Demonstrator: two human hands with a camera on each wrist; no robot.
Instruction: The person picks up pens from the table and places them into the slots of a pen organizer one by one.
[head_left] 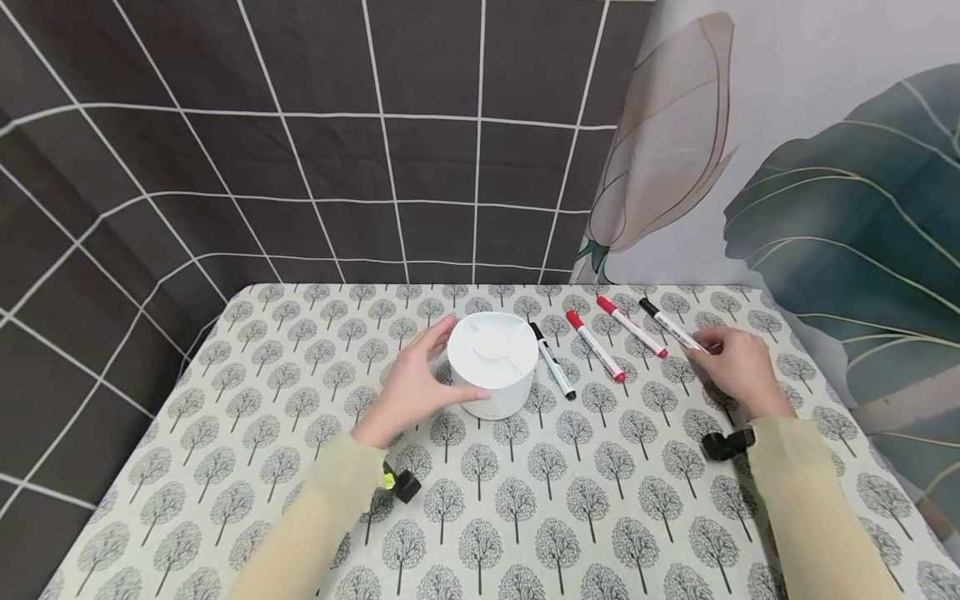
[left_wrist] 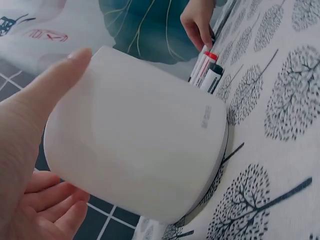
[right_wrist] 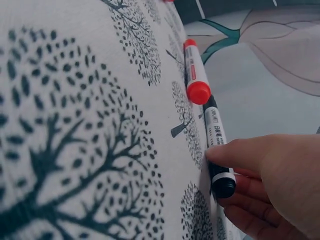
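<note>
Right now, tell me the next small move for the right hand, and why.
Probably lift the rightmost slim black-capped white marker clear of the tree-printed white cloth: the right hand pinches its near end, while the left hand holds the round, divided white container.

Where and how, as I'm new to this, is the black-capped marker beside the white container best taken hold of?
Likely best at the middle of the black-capped marker, coming from above on the right, with a pinch across its width. It lies flat, slim and straight; its far end looks close to the white container, while a gap parts it from the nearest red marker.
</note>
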